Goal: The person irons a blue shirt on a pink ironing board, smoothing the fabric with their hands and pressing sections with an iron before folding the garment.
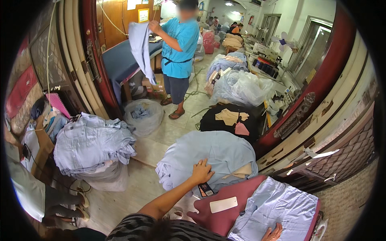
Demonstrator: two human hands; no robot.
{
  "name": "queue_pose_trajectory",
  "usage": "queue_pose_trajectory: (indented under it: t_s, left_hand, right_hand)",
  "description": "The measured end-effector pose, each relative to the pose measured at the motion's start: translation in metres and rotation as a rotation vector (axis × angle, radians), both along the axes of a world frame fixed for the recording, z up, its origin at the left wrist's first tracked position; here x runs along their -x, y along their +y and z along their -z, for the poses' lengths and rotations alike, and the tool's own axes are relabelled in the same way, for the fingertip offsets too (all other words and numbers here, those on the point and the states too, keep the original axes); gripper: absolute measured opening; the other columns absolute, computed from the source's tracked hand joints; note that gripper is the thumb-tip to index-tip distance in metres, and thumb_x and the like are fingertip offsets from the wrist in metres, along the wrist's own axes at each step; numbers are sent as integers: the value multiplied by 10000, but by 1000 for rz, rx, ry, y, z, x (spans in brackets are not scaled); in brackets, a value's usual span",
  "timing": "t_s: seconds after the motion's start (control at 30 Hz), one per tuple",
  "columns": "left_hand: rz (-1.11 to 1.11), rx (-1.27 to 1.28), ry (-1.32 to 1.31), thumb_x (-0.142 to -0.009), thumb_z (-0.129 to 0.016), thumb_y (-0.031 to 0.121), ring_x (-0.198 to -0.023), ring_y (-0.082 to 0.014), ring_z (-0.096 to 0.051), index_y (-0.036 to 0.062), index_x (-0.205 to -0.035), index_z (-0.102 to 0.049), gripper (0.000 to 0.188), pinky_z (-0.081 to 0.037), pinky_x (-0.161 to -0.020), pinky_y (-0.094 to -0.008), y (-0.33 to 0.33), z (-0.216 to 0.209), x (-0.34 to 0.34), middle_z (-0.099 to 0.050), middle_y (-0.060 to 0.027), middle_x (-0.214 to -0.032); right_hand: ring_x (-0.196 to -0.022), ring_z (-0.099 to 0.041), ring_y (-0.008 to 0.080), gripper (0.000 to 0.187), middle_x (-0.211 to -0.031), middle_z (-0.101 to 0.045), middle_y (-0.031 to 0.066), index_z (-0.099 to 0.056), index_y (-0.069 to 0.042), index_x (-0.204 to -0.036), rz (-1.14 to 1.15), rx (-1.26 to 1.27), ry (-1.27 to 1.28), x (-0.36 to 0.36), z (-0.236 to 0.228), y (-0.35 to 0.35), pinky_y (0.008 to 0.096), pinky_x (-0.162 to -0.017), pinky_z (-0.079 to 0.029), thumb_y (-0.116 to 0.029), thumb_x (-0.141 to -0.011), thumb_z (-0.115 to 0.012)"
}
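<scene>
One creased pale-blue cloth (right hand atop)

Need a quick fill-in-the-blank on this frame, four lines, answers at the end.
1. The left hand, on the cloth bundle, wears a ____ on one finger.
2. The right hand lies on a flat garment coloured pale ____.
3. The white card lies on a cover coloured ____.
4. The standing co-worker wears ____ on the feet.

Missing words: ring; blue; maroon; sandals.
</scene>
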State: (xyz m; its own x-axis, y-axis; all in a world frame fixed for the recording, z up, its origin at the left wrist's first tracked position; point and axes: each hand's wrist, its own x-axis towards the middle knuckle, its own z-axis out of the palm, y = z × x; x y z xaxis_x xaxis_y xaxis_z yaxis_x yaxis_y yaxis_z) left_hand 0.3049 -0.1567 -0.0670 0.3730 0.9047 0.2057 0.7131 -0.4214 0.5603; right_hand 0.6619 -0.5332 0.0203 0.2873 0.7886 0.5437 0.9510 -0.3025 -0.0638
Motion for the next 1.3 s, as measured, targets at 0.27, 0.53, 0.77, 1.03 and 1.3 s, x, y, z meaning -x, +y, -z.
queue_pose_trajectory:
  t_s: [0.27,0.53,0.77,1.03,1.3]
  left_hand:
    - [27,17,-30,-855,-672,439,-1250,-439,-477,104,-982,-671,358,-413,-923,-600,6,-3,9,-413,-263,-1441]
    - [33,-16,-9,-841,-690,438,-1245,-431,-489,111,-976,-669,354,-421,-912,-606,5,-2,10,-426,-254,-1442]
    - [34,-28,-6,-837,-689,439,-1240,-427,-489,115,-972,-670,351,-422,-910,-605,5,-1,9,-433,-252,-1443]
    - [48,-14,15,-843,-685,435,-1223,-425,-488,112,-976,-670,350,-425,-899,-602,6,1,9,-438,-248,-1429]
    - [61,0,30,-851,-690,417,-1253,-439,-469,118,-1023,-648,347,-419,-914,-611,4,0,10,-426,-244,-1448]
  right_hand:
    - [-1138,-585,441,413,-1249,-608,247,-549,13,-1282,-3,-33,80,4,-9,6,544,-1008,-450,-299,-1017,-501]
    - [-1138,-583,443,430,-1254,-605,248,-535,5,-1307,104,35,51,-7,6,-2,571,-1075,-379,-306,-1012,-508]
    - [-1139,-587,438,431,-1267,-605,240,-541,-8,-1311,103,16,59,-7,7,-5,562,-1075,-383,-318,-1015,-501]
    - [-1129,-591,436,461,-1243,-614,247,-554,20,-1288,52,-34,53,-1,-5,2,523,-998,-456,-351,-1025,-481]
    - [-1158,-576,438,489,-1268,-598,257,-534,35,-1303,74,7,88,5,-11,0,517,-1018,-444,-362,-1021,-496]
